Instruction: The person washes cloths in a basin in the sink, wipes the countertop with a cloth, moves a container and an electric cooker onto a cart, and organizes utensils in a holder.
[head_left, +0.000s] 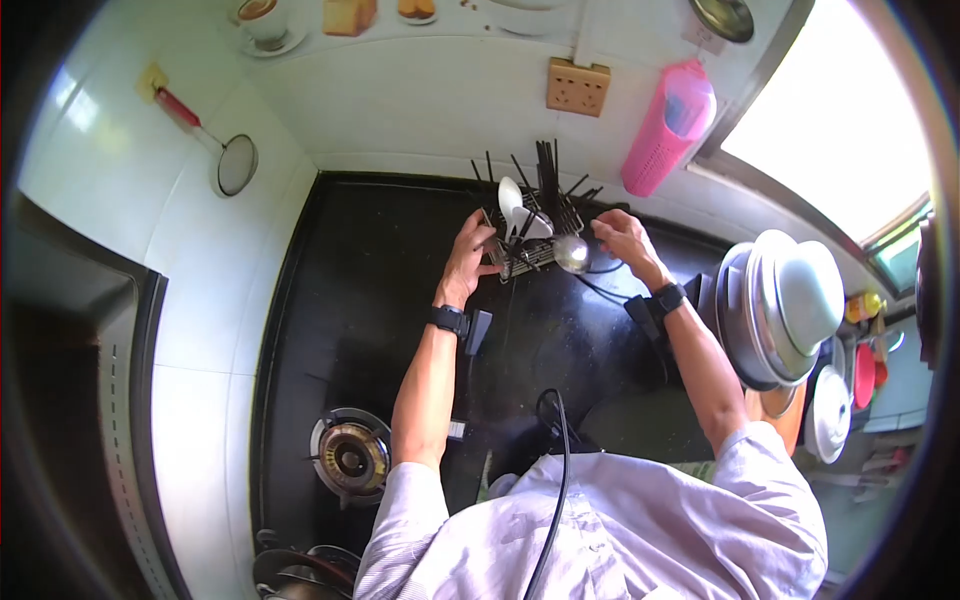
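A wire cutlery rack (520, 266) stands on the black counter by the back wall. It holds several black chopsticks (547, 178), a white spoon (510, 200) and a wider white scoop-like utensil (533, 225). My left hand (466, 258) grips the rack's left end between thumb and fingers. At the rack's front right is the shiny round bowl of a ladle (571, 254). Just right of it, my right hand (624, 240) is raised with its fingers curled together; what they hold, if anything, is too small to make out. A dark cord (603, 290) runs below that hand.
A gas burner (350, 461) is at the lower left. Stacked bowls and basins (780, 300) stand at the right, beside the window. A strainer (237, 165), a socket (578, 88) and a pink holder (668, 130) are on the walls. A cable (565, 450) hangs before my chest.
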